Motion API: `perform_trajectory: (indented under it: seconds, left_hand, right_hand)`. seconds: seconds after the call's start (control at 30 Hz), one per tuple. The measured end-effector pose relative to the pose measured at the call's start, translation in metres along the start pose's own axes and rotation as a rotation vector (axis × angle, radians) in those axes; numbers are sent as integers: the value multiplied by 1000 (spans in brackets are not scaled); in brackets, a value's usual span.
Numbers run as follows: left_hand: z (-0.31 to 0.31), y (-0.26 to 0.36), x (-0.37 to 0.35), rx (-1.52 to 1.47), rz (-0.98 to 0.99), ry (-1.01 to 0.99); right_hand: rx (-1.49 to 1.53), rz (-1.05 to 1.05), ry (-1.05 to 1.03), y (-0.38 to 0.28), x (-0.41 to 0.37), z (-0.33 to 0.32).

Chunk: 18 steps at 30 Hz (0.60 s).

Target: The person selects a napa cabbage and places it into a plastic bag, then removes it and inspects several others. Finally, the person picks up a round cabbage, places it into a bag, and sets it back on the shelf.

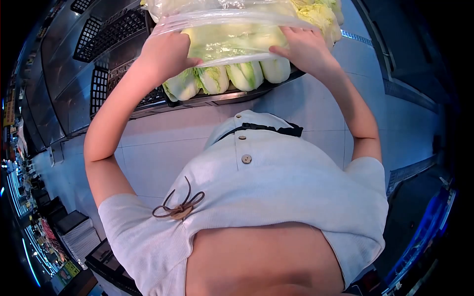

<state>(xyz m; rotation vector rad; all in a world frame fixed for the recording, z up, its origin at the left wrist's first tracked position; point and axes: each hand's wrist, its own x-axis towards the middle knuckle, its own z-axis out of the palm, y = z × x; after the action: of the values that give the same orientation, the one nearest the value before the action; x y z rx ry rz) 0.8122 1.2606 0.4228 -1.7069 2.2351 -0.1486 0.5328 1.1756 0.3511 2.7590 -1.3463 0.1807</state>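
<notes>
Plastic [232, 19] between hands [308, 49], distant signs [71, 268] illegible.

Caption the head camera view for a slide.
Left hand and right hand on clear plastic stretched across pale green cabbages, with black crates alongside.

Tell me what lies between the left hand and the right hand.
Clear plastic film spans the stretch between the left hand and the right hand, with cabbages visible beneath it. The head view shows this.
</notes>
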Motion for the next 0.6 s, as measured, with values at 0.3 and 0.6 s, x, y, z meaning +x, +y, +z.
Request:
perform_trajectory:
  seconds: [0.3, 0.6]
  left_hand:
    - [8, -1, -8, -51, 127, 233]
    - [-4, 2, -11, -123, 179, 252]
  right_hand:
    - [113, 1, -22, -20, -18, -22]
    - [43, -70, 3, -24, -21, -29]
